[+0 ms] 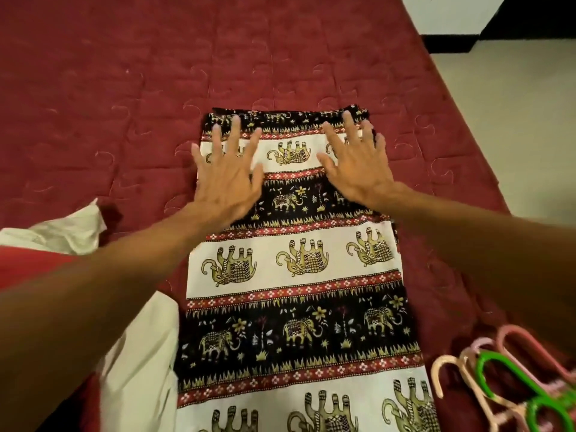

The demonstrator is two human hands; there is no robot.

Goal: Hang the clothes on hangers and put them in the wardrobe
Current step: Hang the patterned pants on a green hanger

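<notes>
An elephant-print garment [296,275] in black, white and red bands lies flat and lengthwise on the red bedspread [124,88]. My left hand [227,173] is spread flat on its far left part, fingers straight. My right hand [355,163] lies flat on its far right part, fingers spread toward the top hem. Neither hand grips the cloth. Pink and green plastic hangers [505,378] lie in a pile at the near right, beside the garment.
White clothing [137,353] and a red piece [28,263] are heaped at the near left on the bed. The bed's right edge [473,145] runs diagonally, with pale floor [514,104] beyond and a dark skirting at the wall.
</notes>
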